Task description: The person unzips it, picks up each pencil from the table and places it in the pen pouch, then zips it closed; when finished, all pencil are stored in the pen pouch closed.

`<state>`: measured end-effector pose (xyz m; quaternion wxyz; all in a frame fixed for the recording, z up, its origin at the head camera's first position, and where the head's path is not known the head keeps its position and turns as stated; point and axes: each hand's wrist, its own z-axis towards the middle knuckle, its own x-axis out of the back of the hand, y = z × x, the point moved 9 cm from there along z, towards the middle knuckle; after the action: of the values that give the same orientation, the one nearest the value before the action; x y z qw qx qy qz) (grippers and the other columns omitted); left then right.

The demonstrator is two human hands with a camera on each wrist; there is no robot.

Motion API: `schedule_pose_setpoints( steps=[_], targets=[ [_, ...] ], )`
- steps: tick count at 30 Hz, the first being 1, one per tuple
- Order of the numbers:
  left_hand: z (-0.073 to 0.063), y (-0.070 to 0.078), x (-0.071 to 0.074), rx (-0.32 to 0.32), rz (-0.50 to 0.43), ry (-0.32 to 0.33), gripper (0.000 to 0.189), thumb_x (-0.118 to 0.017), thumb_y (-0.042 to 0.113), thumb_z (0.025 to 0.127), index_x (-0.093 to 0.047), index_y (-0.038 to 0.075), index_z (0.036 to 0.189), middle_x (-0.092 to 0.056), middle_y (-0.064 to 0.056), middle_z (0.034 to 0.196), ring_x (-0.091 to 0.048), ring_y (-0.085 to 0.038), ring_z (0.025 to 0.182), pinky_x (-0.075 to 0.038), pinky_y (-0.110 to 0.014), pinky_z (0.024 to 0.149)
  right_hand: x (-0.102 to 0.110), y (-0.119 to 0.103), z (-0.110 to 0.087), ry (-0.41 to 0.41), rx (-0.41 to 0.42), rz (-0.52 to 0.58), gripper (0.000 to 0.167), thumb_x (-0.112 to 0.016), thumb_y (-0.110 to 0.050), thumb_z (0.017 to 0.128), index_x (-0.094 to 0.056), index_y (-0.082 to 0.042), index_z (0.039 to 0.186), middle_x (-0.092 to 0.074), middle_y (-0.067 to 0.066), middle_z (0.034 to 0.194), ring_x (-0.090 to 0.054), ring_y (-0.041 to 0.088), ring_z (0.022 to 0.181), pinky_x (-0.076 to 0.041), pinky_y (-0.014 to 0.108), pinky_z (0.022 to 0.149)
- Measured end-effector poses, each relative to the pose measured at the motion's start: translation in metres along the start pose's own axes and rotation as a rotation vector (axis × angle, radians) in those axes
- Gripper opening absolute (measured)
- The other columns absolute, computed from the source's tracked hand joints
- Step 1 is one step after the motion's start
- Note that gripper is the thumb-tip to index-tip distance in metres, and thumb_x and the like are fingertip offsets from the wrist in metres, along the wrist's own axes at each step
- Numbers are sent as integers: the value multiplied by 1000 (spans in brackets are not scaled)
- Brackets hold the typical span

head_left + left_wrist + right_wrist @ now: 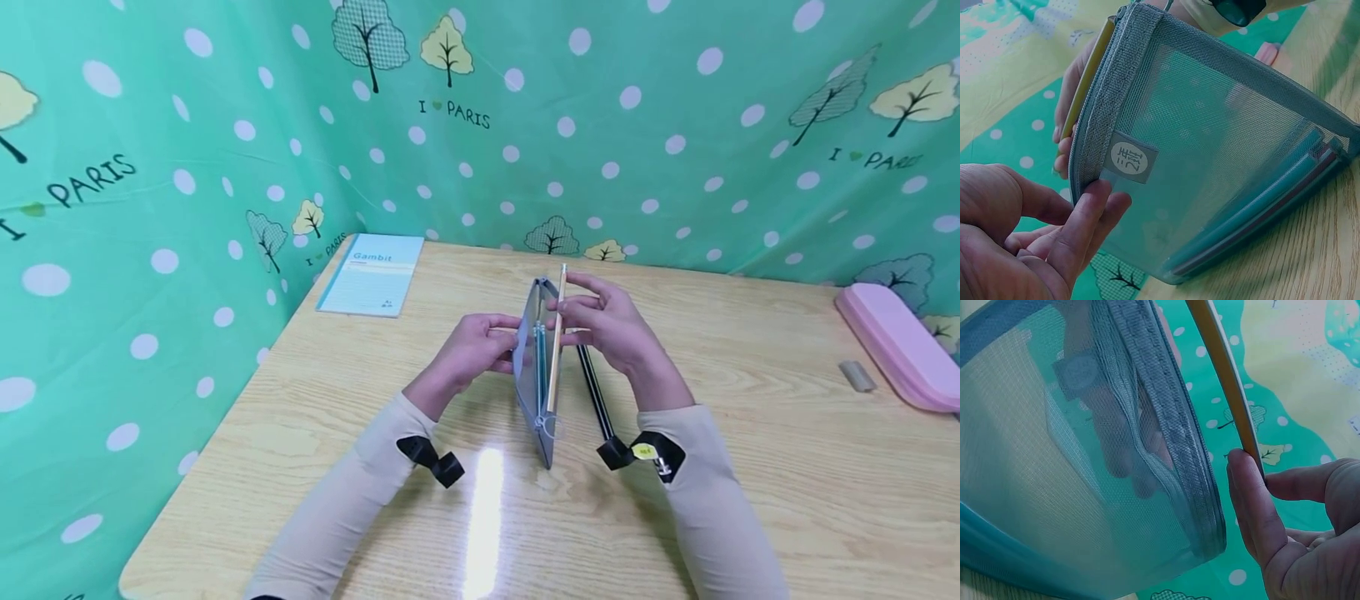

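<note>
A grey-blue mesh zip pouch (pixel 527 379) is held on edge above the table, its zipped side parted. My left hand (pixel 471 346) pinches the zip band beside a small label (pixel 1130 159), thumb and fingers on either side of it. Slim teal pencil-like sticks (pixel 1254 194) lie inside along the bottom, seen through the mesh. Beside the pouch mouth, my right hand (pixel 611 321) pinches a long thin yellow strip (pixel 1225 369) with a pale edge, apparently a wooden ruler. In the right wrist view a gap separates this strip from the zip band (pixel 1179 437).
A pale blue notebook (pixel 372 275) marked Gambit lies at the back left. At the right are a pink pencil case (pixel 900 342) and a small grey eraser (pixel 857 376). A dark striped bar (pixel 596 392) shows near my right wrist. A green printed curtain (pixel 525 125) hangs behind the table.
</note>
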<state>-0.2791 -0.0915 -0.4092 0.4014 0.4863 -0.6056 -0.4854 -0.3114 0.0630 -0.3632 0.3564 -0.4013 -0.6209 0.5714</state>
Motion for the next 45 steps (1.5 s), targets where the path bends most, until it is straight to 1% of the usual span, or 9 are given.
schedule_pose_setpoints(
  steps=[5, 7, 12, 18, 22, 25, 32, 41, 45],
  targets=[
    [1, -1, 2, 8, -1, 6, 38, -53, -1, 99, -60, -7, 136, -75, -22, 116, -76, -21, 85, -66, -34, 78, -2, -1, 1, 1, 11, 12, 65, -50, 3, 103, -19, 6, 160, -74, -8, 95, -73, 11, 81, -65, 26, 75],
    [1, -2, 2, 9, -2, 7, 38, -53, -1, 100, -60, -7, 136, -75, -22, 116, -76, -21, 85, -66, -34, 78, -3, -2, 1, 11, 16, 15, 65, -50, 4, 103, -20, 6, 160, -75, -2, 98, -73, 11, 81, -65, 25, 73],
    [2, -1, 2, 5, 0, 6, 37, -53, 0, 100, -61, -6, 136, -75, -22, 114, -76, -20, 84, -66, -35, 79, -5, -2, 2, 48, 23, -5, 65, -51, 4, 102, -23, 4, 160, -71, 21, 118, -73, 12, 81, -65, 25, 73],
    [1, -1, 1, 5, 2, 4, 37, -54, 1, 101, -61, -6, 136, -76, -22, 109, -75, -19, 82, -66, -35, 77, -6, 0, 2, 74, 36, -24, 63, -53, 2, 103, -25, 4, 159, -71, 20, 117, -73, 11, 81, -65, 26, 73],
    [1, -2, 1, 11, 7, 2, 36, -54, 1, 101, -61, -6, 136, -76, -21, 110, -75, -19, 82, -66, -34, 77, -9, 1, 2, 82, 37, -56, 62, -52, 2, 103, -26, 3, 160, -62, 34, 128, -73, 10, 81, -66, 28, 75],
    [2, -2, 1, 8, 7, -1, 36, -54, 2, 101, -61, -6, 136, -76, -22, 109, -75, -19, 83, -66, -34, 77, -12, 1, 1, 82, 37, -85, 63, -53, 3, 103, -27, 2, 160, -56, 40, 132, -72, 9, 82, -66, 29, 76],
    [1, -2, 1, 16, 7, -1, 37, -54, 1, 101, -61, -5, 137, -76, -22, 110, -74, -19, 83, -66, -34, 78, -17, -1, -2, 90, 27, -142, 66, -61, 2, 100, -33, -1, 159, -64, 28, 119, -72, 15, 86, -67, 33, 72],
    [2, 0, -6, 16, 11, -14, 37, -56, 2, 100, -62, -5, 136, -76, -20, 110, -75, -20, 85, -66, -35, 79, -11, -5, -11, 130, 25, -237, 70, -63, 3, 98, -32, -4, 160, -64, 32, 116, -70, 16, 79, -67, 35, 70],
    [-2, 0, -2, -8, 11, 10, 36, -55, 2, 101, -62, -7, 134, -75, -22, 116, -76, -24, 90, -66, -36, 79, -15, -7, -12, 123, 41, -276, 71, -64, 3, 98, -31, -4, 160, -65, 31, 115, -70, 16, 77, -67, 35, 70]
  ],
)
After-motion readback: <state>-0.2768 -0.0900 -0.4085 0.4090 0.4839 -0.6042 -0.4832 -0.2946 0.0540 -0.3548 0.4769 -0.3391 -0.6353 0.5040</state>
